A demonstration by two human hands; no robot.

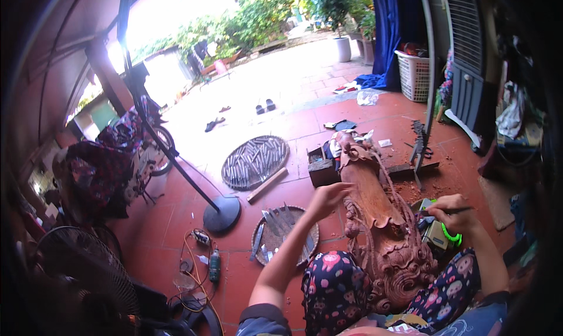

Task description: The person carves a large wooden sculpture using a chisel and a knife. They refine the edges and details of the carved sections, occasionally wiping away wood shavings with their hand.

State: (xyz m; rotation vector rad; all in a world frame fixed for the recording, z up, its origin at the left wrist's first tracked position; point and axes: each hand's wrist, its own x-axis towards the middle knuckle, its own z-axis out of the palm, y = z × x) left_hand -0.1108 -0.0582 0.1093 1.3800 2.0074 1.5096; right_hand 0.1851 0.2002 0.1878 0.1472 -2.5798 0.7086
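**Carved wood between the knees**

The long reddish wood carving [381,224] lies lengthwise on the tiled floor [281,130], its near end propped between the person's patterned trouser legs. The left hand [328,198] rests half-curled against its left edge, holding nothing. The right hand [454,214] is closed around a thin dark tool [463,208] just beside the carving. A round basket of chisels [284,233] sits left of the carving; another flat tray of tools [255,161] lies farther off.

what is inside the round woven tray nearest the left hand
Metal carving chisels lie loose inside the round woven tray, just left of the left hand. The forearm covers its right edge.
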